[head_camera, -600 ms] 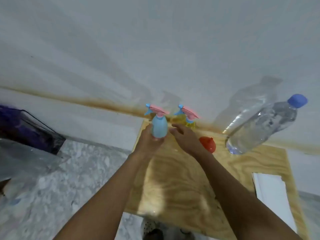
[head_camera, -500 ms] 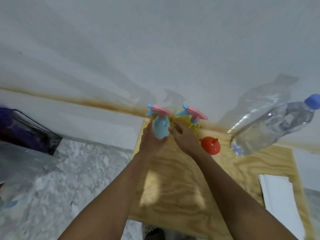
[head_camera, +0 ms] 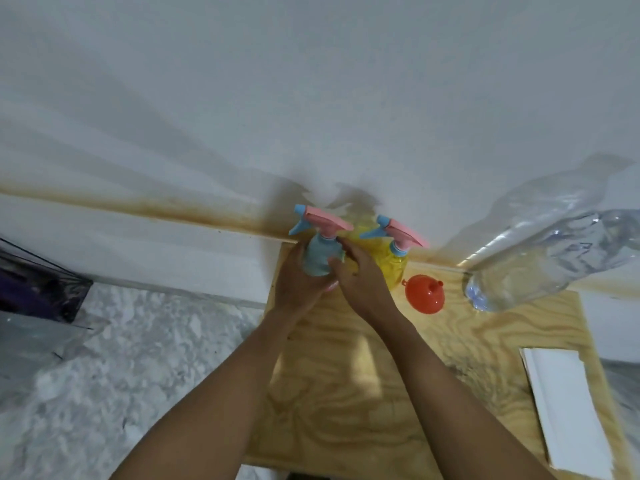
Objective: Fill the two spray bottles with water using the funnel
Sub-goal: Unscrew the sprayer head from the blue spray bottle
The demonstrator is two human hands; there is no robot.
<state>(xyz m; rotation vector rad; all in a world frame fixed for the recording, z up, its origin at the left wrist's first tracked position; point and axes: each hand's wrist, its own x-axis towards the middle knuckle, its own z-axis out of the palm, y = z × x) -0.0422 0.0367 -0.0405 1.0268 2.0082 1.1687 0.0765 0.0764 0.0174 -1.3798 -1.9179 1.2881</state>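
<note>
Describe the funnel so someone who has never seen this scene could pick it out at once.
Find the pale plywood board against the white wall. Near its far edge, between the yellow translucent spray bottle and the large clear plastic water bottle, sits a small orange-red plastic funnel. It is the only red, round thing there.

Left spray bottle [head_camera: 320, 259] and right spray bottle [head_camera: 393, 268] side by side at worktop [head_camera: 346, 393] far edge, against wall [head_camera: 311, 98]. Left spray bottle held between both hands: left hand [head_camera: 298, 289] on its left, right hand [head_camera: 360, 285] on its right, partly before right spray bottle. Funnel [head_camera: 425, 293] on worktop just right of right spray bottle. Water bottle [head_camera: 540, 265] further right. Sheet [head_camera: 568, 410] on worktop's near right. Floor [head_camera: 121, 375] left of worktop, box [head_camera: 38, 285] far left.
</note>
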